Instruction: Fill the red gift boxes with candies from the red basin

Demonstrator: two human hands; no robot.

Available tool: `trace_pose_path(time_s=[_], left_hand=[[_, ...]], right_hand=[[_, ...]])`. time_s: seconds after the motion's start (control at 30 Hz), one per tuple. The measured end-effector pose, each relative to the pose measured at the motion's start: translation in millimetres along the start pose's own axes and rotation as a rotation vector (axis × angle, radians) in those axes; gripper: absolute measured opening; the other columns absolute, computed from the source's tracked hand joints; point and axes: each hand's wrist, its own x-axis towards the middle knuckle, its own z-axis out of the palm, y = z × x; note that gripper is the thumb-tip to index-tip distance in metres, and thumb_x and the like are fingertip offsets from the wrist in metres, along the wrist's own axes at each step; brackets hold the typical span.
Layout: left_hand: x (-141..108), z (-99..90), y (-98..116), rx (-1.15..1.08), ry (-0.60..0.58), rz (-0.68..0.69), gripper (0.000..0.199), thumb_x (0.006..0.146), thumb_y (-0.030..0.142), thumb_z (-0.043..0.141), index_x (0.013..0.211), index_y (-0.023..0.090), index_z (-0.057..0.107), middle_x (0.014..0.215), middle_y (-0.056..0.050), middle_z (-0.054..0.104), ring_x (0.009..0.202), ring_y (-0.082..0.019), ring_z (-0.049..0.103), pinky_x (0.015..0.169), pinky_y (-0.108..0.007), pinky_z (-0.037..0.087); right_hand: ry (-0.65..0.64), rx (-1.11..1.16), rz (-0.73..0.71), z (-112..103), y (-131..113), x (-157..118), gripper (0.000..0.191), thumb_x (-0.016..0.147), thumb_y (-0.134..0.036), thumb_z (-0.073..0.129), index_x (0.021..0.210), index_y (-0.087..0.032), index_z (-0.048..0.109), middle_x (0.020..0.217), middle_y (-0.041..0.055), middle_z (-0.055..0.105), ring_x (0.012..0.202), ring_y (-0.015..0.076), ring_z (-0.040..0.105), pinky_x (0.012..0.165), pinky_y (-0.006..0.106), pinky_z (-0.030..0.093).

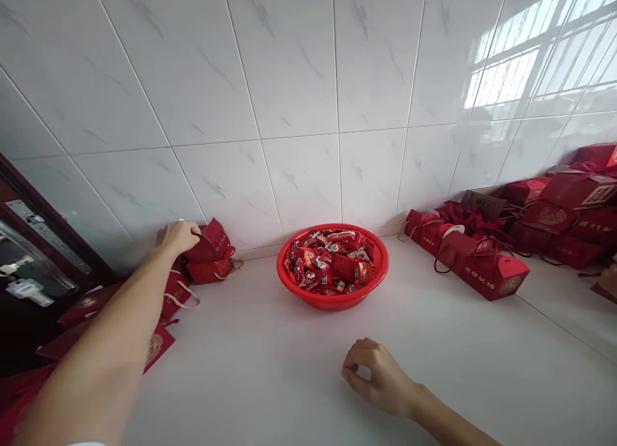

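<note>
My left hand (179, 237) reaches to the far left, its fingers closed on the top of a red gift box (201, 247) by the wall. A second red gift box with a cord handle (212, 270) touches it at the front. My forearm hides part of the flat red gift boxes (157, 348) below. In the middle a red plastic basket (332, 301) holds many wrapped sweets (328, 259). My right hand (378, 375) rests over the white table in front of the basket. Its fingers curl to the thumb, with nothing visible in them.
Red gift boxes with handles (486, 269) stand in a row on the right. Behind them is a stack of more red boxes (554, 218). Another person's hand (608, 280) shows at the right edge. A key (29, 290) sits in a dark door at left.
</note>
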Motion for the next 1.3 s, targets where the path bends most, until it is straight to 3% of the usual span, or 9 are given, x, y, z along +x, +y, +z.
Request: trace_pose_path(time_s=[0.23,0.43,0.6,0.77,0.93,1.03,1.13,1.23,1.3], left_hand=[[-51.0,-20.3,18.3,-0.05,-0.067,0.113,0.015,0.076,0.02,0.056,0.08,0.018,0.07,0.092,0.002,0.07,0.093,-0.019,0.061,0.087,-0.027,0.046],[-141.2,-27.5,72.2,-0.327,-0.327,0.54,0.02,0.081,0.022,0.057,0.079,0.022,0.077,0.091,-0.001,0.069,0.079,-0.015,0.061,0.074,-0.025,0.048],[-212.1,3.4,123.1,-0.37,-0.426,0.888,0.036,0.085,0.004,0.05,0.09,0.023,0.08,0.09,-0.001,0.065,0.065,-0.008,0.057,0.062,-0.02,0.042],[-247.7,52.0,143.4,-0.324,-0.284,1.106,0.039,0.088,0.001,0.052,0.097,0.027,0.08,0.09,-0.001,0.066,0.069,-0.01,0.059,0.064,-0.021,0.044],[-260.8,65.0,146.1,-0.373,-0.246,1.058,0.032,0.089,0.005,0.054,0.094,0.025,0.079,0.091,-0.002,0.068,0.076,-0.012,0.062,0.068,-0.022,0.047],[-264.1,58.1,146.7,-0.43,-0.344,0.96,0.021,0.09,0.014,0.059,0.092,0.023,0.079,0.092,-0.002,0.068,0.078,-0.013,0.064,0.07,-0.022,0.049],[-266.2,55.6,147.4,-0.471,-0.41,0.845,0.025,0.098,0.023,0.053,0.094,0.022,0.078,0.091,-0.003,0.068,0.079,-0.014,0.066,0.071,-0.023,0.052],[-267.7,61.6,148.2,-0.508,-0.388,0.675,0.024,0.096,0.028,0.057,0.115,0.025,0.073,0.112,-0.005,0.068,0.087,-0.017,0.069,0.078,-0.027,0.056],[-267.6,67.4,148.0,-0.504,-0.369,0.574,0.048,0.088,0.03,0.069,0.135,0.029,0.061,0.136,-0.008,0.059,0.106,-0.023,0.068,0.088,-0.032,0.058]], right_hand=[[-0.004,0.024,0.013,-9.2,-5.1,0.4,0.019,0.09,-0.021,0.051,0.074,-0.021,0.063,0.073,0.0047,0.069,0.071,0.0187,0.062,0.07,0.032,0.048],[0.147,0.254,0.076,-22.9,-12.9,12.6,0.029,0.097,-0.045,0.051,0.102,-0.02,0.065,0.084,0.0059,0.069,0.074,0.0182,0.065,0.071,0.032,0.054],[0.265,0.391,0.01,-59.1,-33.2,26.6,0.035,0.099,-0.052,0.051,0.116,-0.025,0.066,0.115,0.0089,0.069,0.094,0.0208,0.067,0.085,0.037,0.056],[-0.066,0.138,-0.095,-93.6,-51.9,30.2,0.029,0.097,-0.046,0.058,0.094,-0.027,0.08,0.135,0.0089,0.063,0.132,0.0304,0.052,0.106,0.047,0.046],[-0.301,-0.162,-0.086,-96.9,-65.3,29.7,0.022,0.094,-0.031,0.063,0.083,-0.025,0.081,0.145,0.0081,0.055,0.145,0.0357,0.036,0.113,0.054,0.038],[-0.298,-0.277,0.016,-94.8,-73.8,28.8,0.022,0.092,-0.023,0.059,0.102,-0.027,0.078,0.13,0.0099,0.064,0.122,0.0309,0.059,0.096,0.045,0.05],[-0.24,-0.28,0.177,-96.3,-75.8,26.5,0.047,0.088,-0.023,0.062,0.134,-0.029,0.063,0.121,0.0087,0.068,0.095,0.0236,0.066,0.079,0.035,0.052],[-0.24,-0.181,0.289,-98.3,-67.0,21.5,0.067,0.08,-0.033,0.073,0.144,-0.027,0.053,0.124,0.0087,0.067,0.097,0.0243,0.066,0.079,0.034,0.052],[-0.245,-0.106,0.335,-97.4,-57.0,15.9,0.088,0.073,-0.04,0.081,0.152,-0.028,0.043,0.138,0.0107,0.06,0.102,0.0262,0.065,0.082,0.036,0.053]])
